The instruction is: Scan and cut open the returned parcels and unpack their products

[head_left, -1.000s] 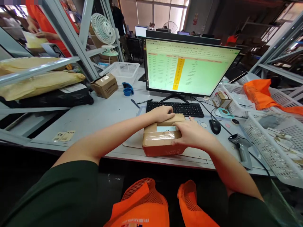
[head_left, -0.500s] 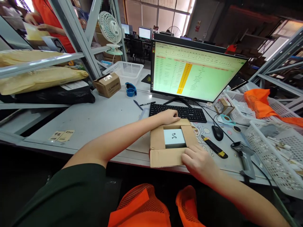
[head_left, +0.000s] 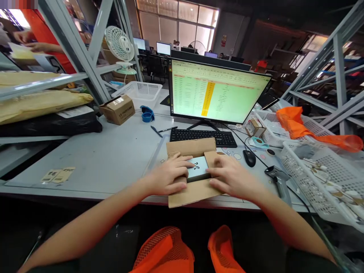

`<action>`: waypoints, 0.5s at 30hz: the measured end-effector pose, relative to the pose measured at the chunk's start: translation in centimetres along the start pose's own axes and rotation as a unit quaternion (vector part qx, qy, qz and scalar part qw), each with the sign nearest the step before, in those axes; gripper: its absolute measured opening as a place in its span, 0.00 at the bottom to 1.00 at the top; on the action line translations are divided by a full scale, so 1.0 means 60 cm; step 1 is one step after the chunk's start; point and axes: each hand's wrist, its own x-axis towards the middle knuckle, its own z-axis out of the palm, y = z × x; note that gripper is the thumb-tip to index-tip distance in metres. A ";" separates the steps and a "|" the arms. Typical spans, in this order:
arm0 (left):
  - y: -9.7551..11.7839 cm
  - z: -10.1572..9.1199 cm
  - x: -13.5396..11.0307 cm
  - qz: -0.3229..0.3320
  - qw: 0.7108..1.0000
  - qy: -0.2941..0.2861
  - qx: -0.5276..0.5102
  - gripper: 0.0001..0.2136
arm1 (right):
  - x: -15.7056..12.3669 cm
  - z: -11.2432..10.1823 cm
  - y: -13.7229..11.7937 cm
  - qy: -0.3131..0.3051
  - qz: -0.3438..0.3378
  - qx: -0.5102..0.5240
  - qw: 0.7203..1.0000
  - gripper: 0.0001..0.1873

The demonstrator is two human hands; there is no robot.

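Note:
An opened brown cardboard box (head_left: 190, 148) lies on the grey desk's near edge, its flaps spread flat. Inside sits a small pale blue box (head_left: 199, 167) with a dark squiggle on its lid. My left hand (head_left: 167, 175) lies over the left flap, fingers reaching onto the pale box's left side. Fingers of my right hand (head_left: 229, 177) rest over the right flap and touch the pale box's right side. Both hands are curled around the pale box.
Behind the box are a black keyboard (head_left: 203, 136) and a monitor (head_left: 216, 93) showing a green spreadsheet. A mouse (head_left: 249, 157) and barcode scanner (head_left: 278, 179) lie right, beside white baskets (head_left: 324, 178). A small brown carton (head_left: 117, 109), tape dispenser (head_left: 147, 113) and pens (head_left: 162, 130) stand left.
The cardboard box went from taped shut to open, with flaps spread. My left hand came off the far flap and both hands closed in on the pale blue box.

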 end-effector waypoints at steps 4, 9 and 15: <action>-0.003 0.043 -0.046 -0.047 0.965 0.257 -0.022 0.15 | 0.017 -0.004 0.041 -0.028 0.018 0.120 0.992 0.12; 0.018 0.043 -0.101 -0.191 0.925 0.324 0.061 0.08 | -0.031 0.092 0.080 0.275 0.118 0.394 0.869 0.15; 0.028 -0.056 -0.067 -0.272 0.957 -0.032 0.098 0.12 | -0.084 0.241 0.064 0.360 0.212 0.560 0.715 0.34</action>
